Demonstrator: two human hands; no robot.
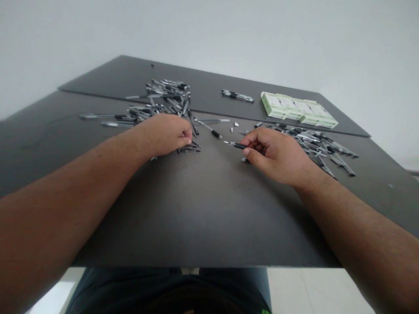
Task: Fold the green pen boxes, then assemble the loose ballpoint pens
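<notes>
A pen (235, 145) is pinched by the right hand (278, 156); the left hand (168, 133) is held with fingertips pressed together. Bare table (209, 209) is seen toward the near edge (209, 266).

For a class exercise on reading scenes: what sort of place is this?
Probably a plain indoor workroom, though a spare room is possible. A dark tabletop stands by a bare pale wall, bearing heaps of loose pens and some green-and-white cartons.
</notes>
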